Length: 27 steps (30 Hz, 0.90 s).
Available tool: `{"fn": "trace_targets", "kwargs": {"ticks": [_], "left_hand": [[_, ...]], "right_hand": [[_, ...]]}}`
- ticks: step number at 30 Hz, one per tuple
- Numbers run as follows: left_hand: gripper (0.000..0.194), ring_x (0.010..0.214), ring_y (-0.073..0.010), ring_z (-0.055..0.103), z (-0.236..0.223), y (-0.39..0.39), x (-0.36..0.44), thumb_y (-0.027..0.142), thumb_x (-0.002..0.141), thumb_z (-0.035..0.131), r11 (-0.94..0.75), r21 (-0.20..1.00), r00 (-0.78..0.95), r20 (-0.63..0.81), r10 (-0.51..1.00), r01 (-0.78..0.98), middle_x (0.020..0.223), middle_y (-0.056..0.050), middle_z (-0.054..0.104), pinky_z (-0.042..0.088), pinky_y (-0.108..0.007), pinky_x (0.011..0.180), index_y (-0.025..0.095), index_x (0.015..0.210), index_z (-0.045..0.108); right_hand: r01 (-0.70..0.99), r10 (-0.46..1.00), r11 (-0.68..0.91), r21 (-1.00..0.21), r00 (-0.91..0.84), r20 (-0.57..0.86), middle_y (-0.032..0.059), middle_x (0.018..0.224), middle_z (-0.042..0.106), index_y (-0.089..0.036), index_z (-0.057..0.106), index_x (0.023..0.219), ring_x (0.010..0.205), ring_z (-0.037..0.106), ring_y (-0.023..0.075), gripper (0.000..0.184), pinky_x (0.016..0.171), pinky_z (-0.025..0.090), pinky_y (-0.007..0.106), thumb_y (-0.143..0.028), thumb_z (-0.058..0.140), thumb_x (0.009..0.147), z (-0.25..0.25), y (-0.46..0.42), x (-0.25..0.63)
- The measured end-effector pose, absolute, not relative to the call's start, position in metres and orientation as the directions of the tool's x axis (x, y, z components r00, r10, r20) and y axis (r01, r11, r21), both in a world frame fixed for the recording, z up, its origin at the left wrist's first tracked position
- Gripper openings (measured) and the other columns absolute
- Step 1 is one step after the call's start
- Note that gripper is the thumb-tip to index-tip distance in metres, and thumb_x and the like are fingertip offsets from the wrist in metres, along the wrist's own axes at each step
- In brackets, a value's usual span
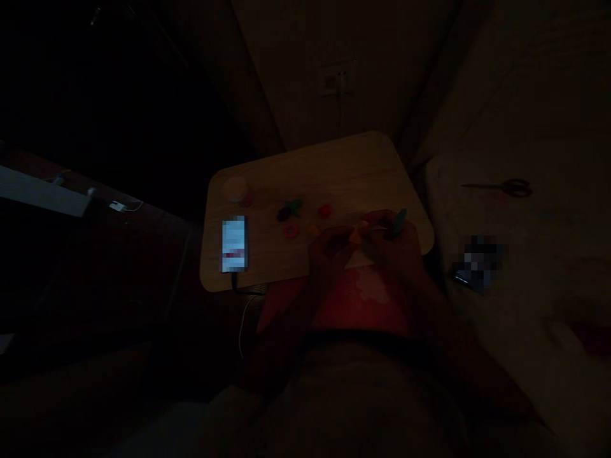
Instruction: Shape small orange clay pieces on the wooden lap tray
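Note:
In dim light, my left hand (330,245) is closed on a small orange piece (357,233), soft-looking like modelling clay. My right hand (391,245) grips a tool with a teal handle (400,221), and its thin pale shaft points toward the orange piece. Whether the tip touches it is too dark to tell. Left of the hands on the wooden table (353,159) lie a smaller orange lump (313,229), a red lump (324,210), a pinkish-red ring (291,230), a green piece (294,206) and a dark purple piece (284,214).
A lit phone (233,243) lies at the table's left, with a cable by its lower end. Behind it stands a pale-lidded tub (235,189). Scissors (515,187) and a blurred dark device (470,273) rest on the pale surface to the right. A red surface (334,305) lies below my forearms.

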<state>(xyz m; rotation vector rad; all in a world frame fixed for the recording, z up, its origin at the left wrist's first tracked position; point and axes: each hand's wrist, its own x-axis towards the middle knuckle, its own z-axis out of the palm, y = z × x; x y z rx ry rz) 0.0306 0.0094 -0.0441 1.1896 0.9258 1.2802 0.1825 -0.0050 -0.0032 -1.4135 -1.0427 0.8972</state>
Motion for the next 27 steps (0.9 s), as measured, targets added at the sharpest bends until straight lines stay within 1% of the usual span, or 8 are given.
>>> {"fn": "trace_targets", "kwargs": {"ticks": [2, 4, 6, 12, 15, 21, 24, 27], "left_hand": [[0.042, 0.085, -0.0173, 0.078, -0.04, 0.01, 0.032, 0.049, 0.071, 0.096, -0.039, 0.977, 0.08, 0.057, 0.995, -0.208, 0.093, -0.005, 0.081, 0.066, -0.029, 0.079, 0.019, 0.094, 0.077], [0.042, 0.079, -0.0147, 0.076, -0.036, 0.01, 0.034, 0.05, 0.07, 0.097, 0.006, 0.981, 0.045, 0.003, 0.999, -0.195, 0.087, -0.003, 0.079, 0.064, -0.027, 0.074, 0.018, 0.089, 0.075], [0.043, 0.076, -0.0132, 0.074, -0.033, 0.01, 0.035, 0.049, 0.07, 0.097, 0.03, 0.98, 0.011, -0.029, 1.0, -0.195, 0.086, -0.003, 0.078, 0.062, -0.025, 0.072, 0.018, 0.088, 0.073], [0.052, 0.081, -0.0143, 0.075, -0.031, 0.008, 0.035, 0.048, 0.067, 0.099, -0.017, 0.97, -0.022, 0.011, 1.0, -0.243, 0.09, -0.002, 0.077, 0.062, -0.026, 0.074, 0.02, 0.095, 0.066], [0.049, 0.083, -0.0158, 0.076, -0.031, 0.007, 0.034, 0.049, 0.07, 0.098, -0.018, 0.973, -0.019, 0.014, 1.0, -0.229, 0.09, -0.003, 0.077, 0.062, -0.029, 0.076, 0.02, 0.094, 0.066], [0.046, 0.083, -0.0174, 0.076, -0.028, 0.004, 0.033, 0.05, 0.067, 0.099, 0.027, 0.982, -0.03, -0.033, 0.999, -0.19, 0.09, -0.005, 0.079, 0.064, -0.031, 0.078, 0.019, 0.089, 0.073], [0.041, 0.081, -0.0169, 0.076, -0.028, 0.004, 0.033, 0.05, 0.069, 0.097, 0.052, 0.984, -0.009, -0.054, 0.998, -0.169, 0.088, -0.005, 0.08, 0.064, -0.03, 0.078, 0.018, 0.085, 0.077], [0.04, 0.083, -0.0177, 0.077, -0.03, 0.005, 0.033, 0.05, 0.069, 0.097, 0.08, 0.979, 0.009, -0.08, 0.997, -0.187, 0.09, -0.006, 0.082, 0.065, -0.031, 0.081, 0.018, 0.086, 0.079]], "right_hand": [[0.138, 0.947, 0.002, -0.99, 0.319, 0.046, 0.0055, 0.09, 0.077, -0.024, 0.074, 0.093, 0.061, 0.06, 0.015, 0.025, 0.049, 0.045, 0.027, -0.044, 0.083, 0.079, -0.002, -0.006, 0.181], [0.158, 0.951, 0.015, -0.987, 0.302, 0.063, 0.0041, 0.088, 0.076, -0.024, 0.074, 0.094, 0.053, 0.05, 0.0114, 0.023, 0.044, 0.036, 0.026, -0.042, 0.081, 0.08, 0.0, -0.007, 0.179], [0.167, 0.956, 0.04, -0.985, 0.282, 0.086, 0.0034, 0.088, 0.075, -0.024, 0.074, 0.095, 0.05, 0.042, 0.0092, 0.022, 0.043, 0.031, 0.026, -0.04, 0.08, 0.081, 0.001, -0.008, 0.178], [0.15, 0.957, 0.064, -0.987, 0.27, 0.103, 0.0041, 0.095, 0.076, -0.023, 0.073, 0.099, 0.051, 0.037, 0.0076, 0.024, 0.045, 0.027, 0.025, -0.035, 0.079, 0.079, 0.003, -0.011, 0.174], [0.125, 0.96, 0.073, -0.989, 0.259, 0.104, 0.0043, 0.097, 0.076, -0.023, 0.073, 0.099, 0.052, 0.038, 0.0076, 0.025, 0.045, 0.028, 0.024, -0.032, 0.079, 0.077, 0.002, -0.012, 0.173], [0.128, 0.963, 0.083, -0.988, 0.244, 0.113, 0.0035, 0.093, 0.075, -0.022, 0.073, 0.097, 0.053, 0.042, 0.0084, 0.023, 0.046, 0.029, 0.024, -0.027, 0.079, 0.075, 0.0, -0.01, 0.175], [0.121, 0.966, 0.065, -0.991, 0.241, 0.092, 0.004, 0.092, 0.075, -0.022, 0.073, 0.097, 0.059, 0.052, 0.0109, 0.023, 0.048, 0.034, 0.024, -0.027, 0.079, 0.075, -0.002, -0.01, 0.176], [0.117, 0.966, 0.053, -0.992, 0.245, 0.08, 0.0052, 0.093, 0.077, -0.022, 0.073, 0.098, 0.065, 0.059, 0.0137, 0.024, 0.05, 0.039, 0.025, -0.029, 0.079, 0.075, -0.004, -0.009, 0.178]]}}
